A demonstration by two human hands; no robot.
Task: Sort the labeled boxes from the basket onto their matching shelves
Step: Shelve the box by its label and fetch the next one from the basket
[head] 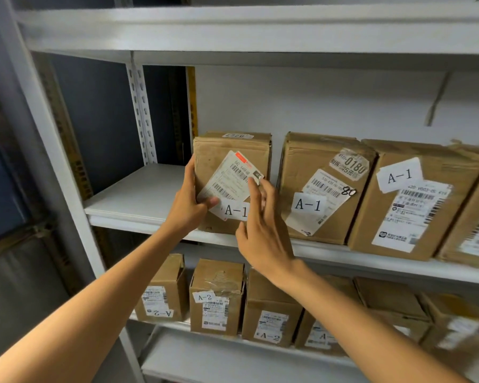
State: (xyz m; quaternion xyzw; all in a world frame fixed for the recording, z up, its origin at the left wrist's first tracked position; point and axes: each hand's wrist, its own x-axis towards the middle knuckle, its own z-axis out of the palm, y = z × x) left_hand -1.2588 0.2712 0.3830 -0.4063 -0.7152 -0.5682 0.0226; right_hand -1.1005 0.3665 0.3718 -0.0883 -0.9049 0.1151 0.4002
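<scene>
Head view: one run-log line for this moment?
item: A-1 box | place: upper shelf, left end of A-1 row | left hand: grips its left edge | right hand: straight fingers on front

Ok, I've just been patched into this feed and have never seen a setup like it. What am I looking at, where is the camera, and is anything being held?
There is no machine here. A person works with two bare hands, and the single picture comes from a camera worn on their head, looking forward and down. The left hand grips the left edge of a cardboard box labelled A-1, with the thumb on its front. The right hand, fingers straight, is at the box's front and seems to touch its shipping label. The box stands on a white shelf, at the left end of a row of neighbouring boxes that also read A-1. Underneath stand lower boxes marked A-2. The basket is not in view.
</scene>
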